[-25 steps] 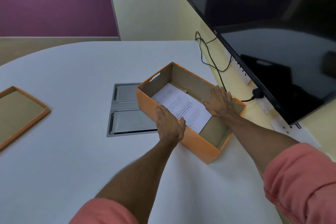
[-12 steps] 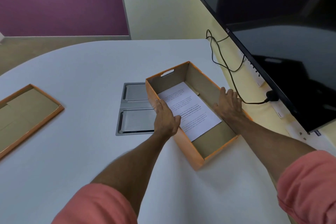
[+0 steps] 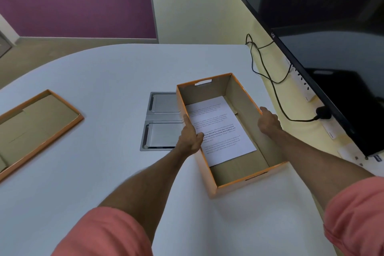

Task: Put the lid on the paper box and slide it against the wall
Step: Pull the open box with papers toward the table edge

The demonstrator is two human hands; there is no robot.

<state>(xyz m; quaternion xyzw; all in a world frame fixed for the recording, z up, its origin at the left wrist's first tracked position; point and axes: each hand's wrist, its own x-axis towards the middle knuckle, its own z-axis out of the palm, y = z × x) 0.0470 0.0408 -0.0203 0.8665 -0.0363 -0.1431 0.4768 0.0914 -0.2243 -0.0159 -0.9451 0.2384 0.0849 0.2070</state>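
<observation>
An orange paper box with a brown inside stands open on the white table, right of centre, its long side running away from me. A printed white sheet lies flat inside it. My left hand grips the box's left wall, thumb inside. My right hand holds the right wall from outside. The orange lid lies upside down far to the left on the table, apart from both hands.
A grey flip-up socket panel is set into the white table just left of the box. A large black screen hangs on the yellow wall at the right, with a black cable and plug below it.
Both hands have turned the box clockwise, so its long side now points away from me, more parallel to the right wall. The view has shifted left, showing more of the lid.
</observation>
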